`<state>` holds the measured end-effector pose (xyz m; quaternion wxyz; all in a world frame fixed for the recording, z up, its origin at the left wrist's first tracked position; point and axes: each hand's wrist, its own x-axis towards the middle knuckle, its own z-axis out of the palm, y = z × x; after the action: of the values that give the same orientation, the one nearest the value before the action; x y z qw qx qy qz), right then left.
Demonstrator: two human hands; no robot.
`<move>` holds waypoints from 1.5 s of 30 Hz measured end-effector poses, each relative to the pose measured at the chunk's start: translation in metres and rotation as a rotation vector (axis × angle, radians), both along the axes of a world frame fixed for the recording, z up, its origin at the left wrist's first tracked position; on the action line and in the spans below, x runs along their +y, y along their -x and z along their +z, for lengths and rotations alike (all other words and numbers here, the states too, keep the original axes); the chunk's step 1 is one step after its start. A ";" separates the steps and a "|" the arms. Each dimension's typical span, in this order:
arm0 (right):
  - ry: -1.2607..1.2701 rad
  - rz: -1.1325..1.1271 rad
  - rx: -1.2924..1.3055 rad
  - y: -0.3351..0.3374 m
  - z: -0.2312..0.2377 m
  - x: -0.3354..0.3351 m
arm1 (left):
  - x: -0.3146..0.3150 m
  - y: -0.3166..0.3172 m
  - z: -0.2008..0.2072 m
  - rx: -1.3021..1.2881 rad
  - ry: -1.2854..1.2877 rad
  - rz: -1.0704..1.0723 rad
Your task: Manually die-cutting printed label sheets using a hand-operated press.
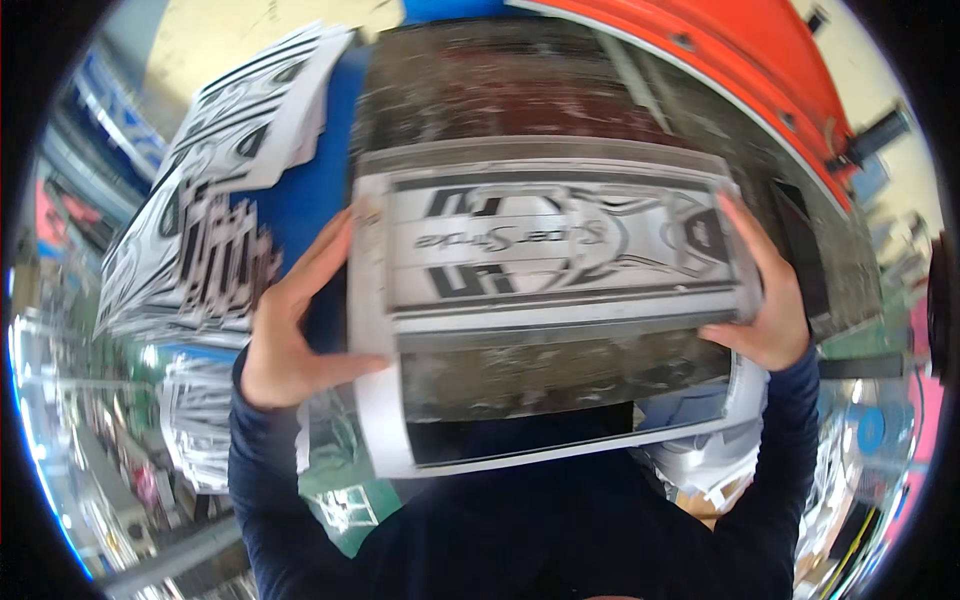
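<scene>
A clear-edged rectangular plate (560, 319) lies over a sheet with a black and white printed design (600, 235). My left hand (295, 335) grips its left end, fingers along the side and thumb pointing inward at the near corner. At the opposite end my right hand (768, 295) curls round the edge, thumb on the near side. Toward my body stretches a white sheet border (384, 425) with a large rectangular opening; its left strip passes close under my left thumb. Motion blur hides whether plate and sheet are joined. Both hands' fingers are closed on the plate.
Beneath is a worn dark work surface (480, 75). Stacks of printed sheets (225, 140) stand on a blue surface (338, 110) at the left, with more papers (195, 420) lower down. A large orange machine part (740, 60) arches across the far right. A dark bar (860, 367) juts out at right.
</scene>
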<state>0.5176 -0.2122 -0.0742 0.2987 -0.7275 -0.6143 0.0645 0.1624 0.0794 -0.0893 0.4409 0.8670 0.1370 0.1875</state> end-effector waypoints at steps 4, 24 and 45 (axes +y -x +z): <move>0.009 0.008 0.045 0.001 -0.002 0.002 | 0.003 0.001 -0.002 -0.025 -0.009 -0.047; 0.023 -0.031 0.130 0.003 -0.003 0.001 | 0.005 0.003 -0.005 -0.019 -0.074 -0.073; -0.896 -0.360 0.770 -0.286 0.096 -0.028 | -0.010 0.004 -0.001 -0.250 0.062 0.006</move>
<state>0.8040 -0.2397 0.0216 0.7819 -0.5481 -0.2971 0.0066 0.1586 0.0696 -0.0905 0.4804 0.8225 0.0893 0.2912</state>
